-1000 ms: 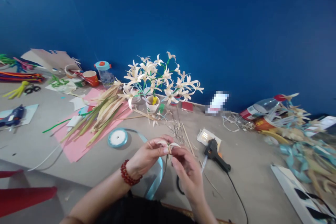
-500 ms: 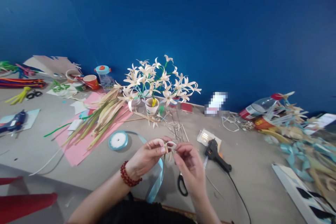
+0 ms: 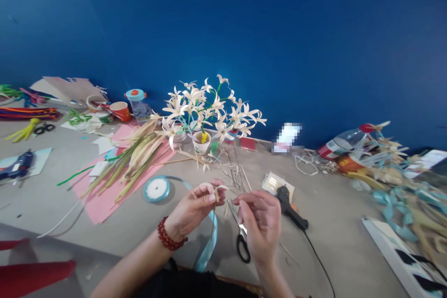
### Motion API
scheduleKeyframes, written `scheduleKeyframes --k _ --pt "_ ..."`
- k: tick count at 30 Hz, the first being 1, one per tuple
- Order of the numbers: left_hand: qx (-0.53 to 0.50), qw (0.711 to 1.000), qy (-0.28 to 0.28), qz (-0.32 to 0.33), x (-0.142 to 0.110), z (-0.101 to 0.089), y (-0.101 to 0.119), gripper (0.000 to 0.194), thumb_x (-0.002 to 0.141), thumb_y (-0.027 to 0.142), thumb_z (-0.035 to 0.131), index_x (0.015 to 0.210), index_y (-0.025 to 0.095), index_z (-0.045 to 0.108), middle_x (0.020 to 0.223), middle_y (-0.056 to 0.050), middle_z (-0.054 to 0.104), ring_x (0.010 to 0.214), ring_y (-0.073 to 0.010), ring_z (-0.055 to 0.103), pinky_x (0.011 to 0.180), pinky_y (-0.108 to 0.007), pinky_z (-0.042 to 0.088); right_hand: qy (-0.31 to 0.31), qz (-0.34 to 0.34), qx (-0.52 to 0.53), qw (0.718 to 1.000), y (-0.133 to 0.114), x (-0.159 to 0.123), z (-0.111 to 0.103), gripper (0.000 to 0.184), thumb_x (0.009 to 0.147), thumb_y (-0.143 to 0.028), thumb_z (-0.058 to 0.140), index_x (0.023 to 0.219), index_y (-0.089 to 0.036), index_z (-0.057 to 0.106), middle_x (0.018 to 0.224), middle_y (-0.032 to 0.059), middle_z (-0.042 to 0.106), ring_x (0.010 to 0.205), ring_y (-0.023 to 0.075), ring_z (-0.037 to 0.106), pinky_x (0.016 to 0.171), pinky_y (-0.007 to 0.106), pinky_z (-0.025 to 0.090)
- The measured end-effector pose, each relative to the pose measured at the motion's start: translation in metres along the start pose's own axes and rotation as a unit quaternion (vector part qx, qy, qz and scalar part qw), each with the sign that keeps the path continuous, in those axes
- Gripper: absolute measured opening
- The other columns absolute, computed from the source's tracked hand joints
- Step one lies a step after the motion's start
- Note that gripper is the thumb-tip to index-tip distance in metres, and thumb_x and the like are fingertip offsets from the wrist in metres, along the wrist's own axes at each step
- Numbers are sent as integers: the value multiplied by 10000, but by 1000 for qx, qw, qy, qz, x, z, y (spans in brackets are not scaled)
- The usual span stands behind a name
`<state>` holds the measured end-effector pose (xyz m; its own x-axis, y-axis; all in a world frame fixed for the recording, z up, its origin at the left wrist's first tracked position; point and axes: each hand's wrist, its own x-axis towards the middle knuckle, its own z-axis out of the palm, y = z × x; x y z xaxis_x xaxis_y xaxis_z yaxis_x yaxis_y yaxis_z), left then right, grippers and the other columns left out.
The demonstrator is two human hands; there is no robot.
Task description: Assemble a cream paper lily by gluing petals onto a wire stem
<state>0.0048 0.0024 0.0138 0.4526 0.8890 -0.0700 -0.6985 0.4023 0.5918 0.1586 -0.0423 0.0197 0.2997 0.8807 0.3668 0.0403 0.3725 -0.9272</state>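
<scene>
My left hand (image 3: 191,212), wearing a red bead bracelet (image 3: 170,235), pinches a small corn-husk flower (image 3: 220,188) with pale curved petals; a thin stem (image 3: 213,223) hangs below the fingers. Just to its right, my right hand (image 3: 261,223) is off the flower, fingers loosely bent and thumb apart, with nothing visible in it. Black-handled scissors (image 3: 243,247) lie under the right hand, their blades partly hidden. A light-blue ribbon (image 3: 208,251) runs behind the left wrist from its spool (image 3: 156,189).
Finished husk flowers (image 3: 213,107) stand in paper cups at the back. Dried husks (image 3: 139,158) lie on pink paper (image 3: 98,209) to the left. A black glue gun (image 3: 289,207) with its cord, a plastic bottle (image 3: 344,142) and a power strip (image 3: 398,256) are on the right.
My right hand has let go of the flower's petals and drawn back to the right. My left hand has shifted slightly left, still holding the flower.
</scene>
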Motion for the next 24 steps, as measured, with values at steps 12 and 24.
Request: scheduleKeyframes --k 12,24 --pt "-8 1000 0 3 -2 2 4 105 762 169 758 699 138 680 1057 -61 642 864 -149 580 850 -315 463 -167 -2 -163 973 -4 7 -7 225 984 -289 474 1184 -243 567 827 26 697 539 129 567 524 246 454" --pt "-122 976 -4 179 -29 -16 83 280 685 116 789 665 191 520 625 53 514 598 -87 523 646 -235 507 -118 100 -370 916 31 6 -79 436 933 -579 404 759 -216 571 601 19 625 485 162 563 479 250 436"
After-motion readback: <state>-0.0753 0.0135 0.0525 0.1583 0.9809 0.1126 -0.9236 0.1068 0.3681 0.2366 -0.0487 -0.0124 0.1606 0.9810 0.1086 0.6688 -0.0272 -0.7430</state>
